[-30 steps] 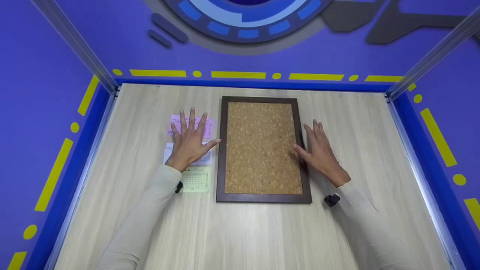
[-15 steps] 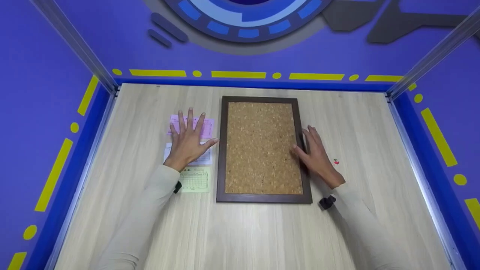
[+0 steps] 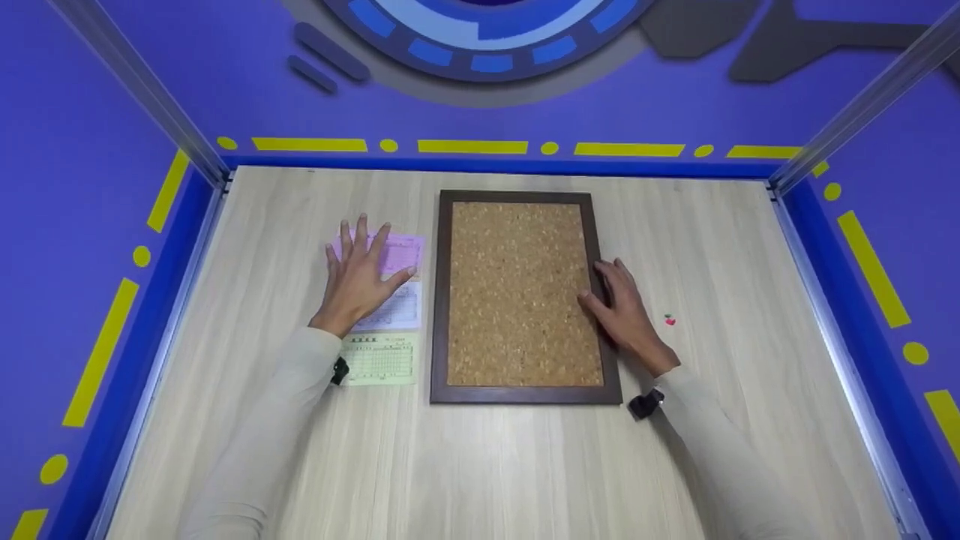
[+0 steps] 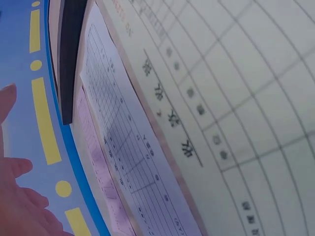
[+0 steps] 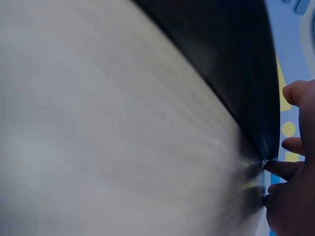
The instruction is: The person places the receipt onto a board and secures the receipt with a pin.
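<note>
A cork board (image 3: pixel 517 300) in a dark brown frame (image 3: pixel 525 395) lies upright on the table between my hands. To its left, three printed paper slips form a column: a pink slip (image 3: pixel 405 253), a pale bluish slip (image 3: pixel 403 307) and a green slip (image 3: pixel 382 361). Fingers spread wide, my left hand (image 3: pixel 356 289) is over the pink and bluish slips and partly hides them; contact cannot be told. My right hand (image 3: pixel 628 311) is at the board's right edge, thumb above the cork. In the right wrist view its fingertips (image 5: pixel 275 168) reach down beside the dark frame side (image 5: pixel 226 59).
A small red and green cherry-like piece (image 3: pixel 670 319) lies on the wooden table (image 3: pixel 510 472), right of my right hand. Blue walls with yellow markings (image 3: pixel 472 146) enclose the table at the back and both sides. Black wrist cameras (image 3: pixel 645 405) sit under the sleeves.
My left hand has shifted left, uncovering more of the slips. My right hand has moved left to the frame's edge, bringing the red and green piece into sight. The board stays in place.
</note>
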